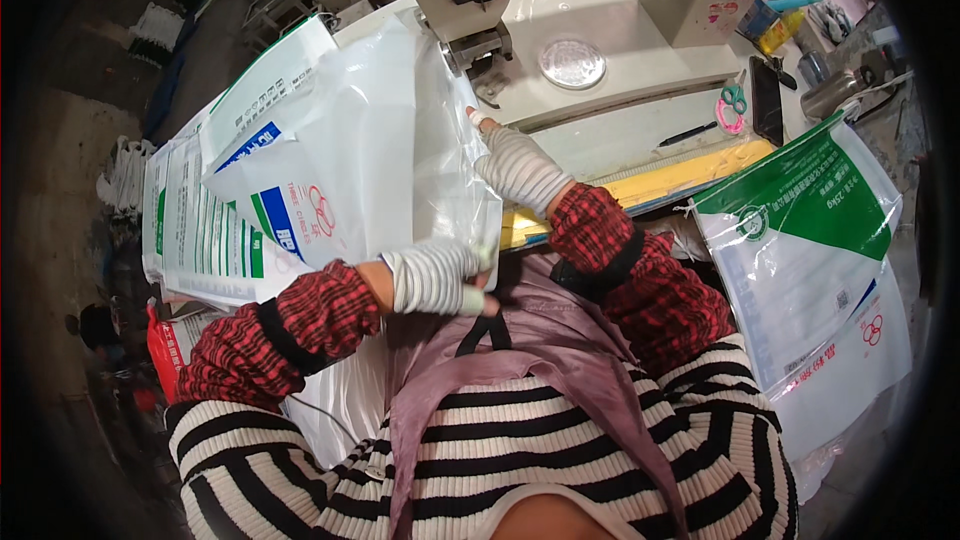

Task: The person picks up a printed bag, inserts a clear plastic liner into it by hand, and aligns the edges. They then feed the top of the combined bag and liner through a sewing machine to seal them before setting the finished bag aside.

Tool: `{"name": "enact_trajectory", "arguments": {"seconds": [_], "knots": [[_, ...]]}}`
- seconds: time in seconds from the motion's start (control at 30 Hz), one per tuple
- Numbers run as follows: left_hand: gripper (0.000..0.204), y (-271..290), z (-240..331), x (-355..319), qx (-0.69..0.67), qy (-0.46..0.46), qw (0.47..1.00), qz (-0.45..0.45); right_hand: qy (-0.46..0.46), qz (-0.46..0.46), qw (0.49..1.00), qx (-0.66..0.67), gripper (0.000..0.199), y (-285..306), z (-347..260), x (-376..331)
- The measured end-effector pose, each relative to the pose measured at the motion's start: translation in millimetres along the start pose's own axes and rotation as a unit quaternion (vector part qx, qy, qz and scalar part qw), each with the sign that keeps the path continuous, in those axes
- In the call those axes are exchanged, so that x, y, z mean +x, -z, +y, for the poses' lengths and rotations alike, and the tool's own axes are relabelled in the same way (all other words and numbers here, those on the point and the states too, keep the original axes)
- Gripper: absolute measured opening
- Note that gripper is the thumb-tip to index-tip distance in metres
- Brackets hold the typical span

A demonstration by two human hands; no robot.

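Where the white plastic sack (385, 105) spreads out left of the sewing machine (620, 15), its right edge runs down past both hands. The right hand (520, 165), in a ribbed white glove, reaches the upper stretch of that edge near the machine's head, probably to steady it; its fingers are partly hidden, so I cannot tell whether they pinch the plastic. The left hand (440, 277), gloved alike, is at the lower corner with thumb and fingers partly bent, and its grip is equally unclear. Together they seem placed to keep a long, limp edge straight. Printed sacks (185, 225) lie under and beyond it on the left, presumably stacked within reach. Across the yellow-edged desk (650, 176), the scissors (735, 99), black pen (688, 134) and phone (767, 102) lie apart from the sack, perhaps to leave it room. A green-and-white sack (815, 270) hangs at the right.
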State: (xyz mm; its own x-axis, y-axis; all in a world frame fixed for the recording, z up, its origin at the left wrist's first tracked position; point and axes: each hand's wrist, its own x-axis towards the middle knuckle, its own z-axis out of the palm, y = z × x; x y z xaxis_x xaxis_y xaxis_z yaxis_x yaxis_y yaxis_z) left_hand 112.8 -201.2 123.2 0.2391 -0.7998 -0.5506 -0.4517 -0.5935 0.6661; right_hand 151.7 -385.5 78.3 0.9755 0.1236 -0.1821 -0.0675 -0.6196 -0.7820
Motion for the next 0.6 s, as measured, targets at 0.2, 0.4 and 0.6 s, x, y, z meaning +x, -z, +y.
{"name": "enact_trajectory", "arguments": {"seconds": [0.2,0.4,0.6], "knots": [[0.013,7.9,4.9,-38.2,0.362,-0.065,0.929,0.035,-0.063,-0.003,0.994,-0.093,0.068,-11.4,-10.0,-13.9],[0.014,-13.3,93.3,-19.2,0.489,-0.109,0.866,-0.007,0.017,0.045,0.992,-0.117,0.066,-38.6,20.9,-9.8],[0.018,-4.1,113.0,-16.0,0.418,-0.118,0.895,-0.101,-0.063,0.034,0.995,-0.074,0.06,-49.5,-2.3,-27.4]]}}
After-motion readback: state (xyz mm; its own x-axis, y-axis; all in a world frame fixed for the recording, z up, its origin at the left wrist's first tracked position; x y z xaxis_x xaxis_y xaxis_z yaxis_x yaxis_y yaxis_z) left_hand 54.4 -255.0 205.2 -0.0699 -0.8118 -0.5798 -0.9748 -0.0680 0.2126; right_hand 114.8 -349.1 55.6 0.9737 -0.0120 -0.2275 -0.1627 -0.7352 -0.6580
